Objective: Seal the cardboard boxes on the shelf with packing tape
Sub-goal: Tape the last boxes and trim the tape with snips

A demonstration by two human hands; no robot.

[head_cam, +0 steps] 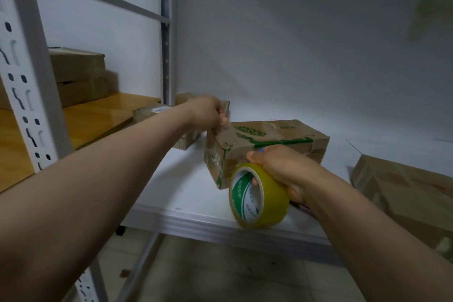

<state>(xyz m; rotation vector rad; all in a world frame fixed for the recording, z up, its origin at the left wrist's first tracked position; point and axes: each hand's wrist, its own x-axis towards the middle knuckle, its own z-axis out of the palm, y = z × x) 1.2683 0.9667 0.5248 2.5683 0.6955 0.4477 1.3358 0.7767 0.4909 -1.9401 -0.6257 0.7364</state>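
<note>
A cardboard box with green print [282, 138] lies on the white shelf [186, 193]. My left hand [208, 114] is at the box's far left top corner, fingers curled, pinching what looks like the free end of clear tape. My right hand [277, 167] grips a yellowish roll of packing tape [257, 195] at the box's near side, fingers through the core and thumb against the box. A strip of clear tape seems to run over the box top between the two hands.
More cardboard boxes: a small box [186, 99] behind my left hand, a labelled box [149, 113] to its left, a stack [78, 73] on the wooden shelf at left, a large box [404, 191] at right. A white perforated upright [29, 81] stands near left.
</note>
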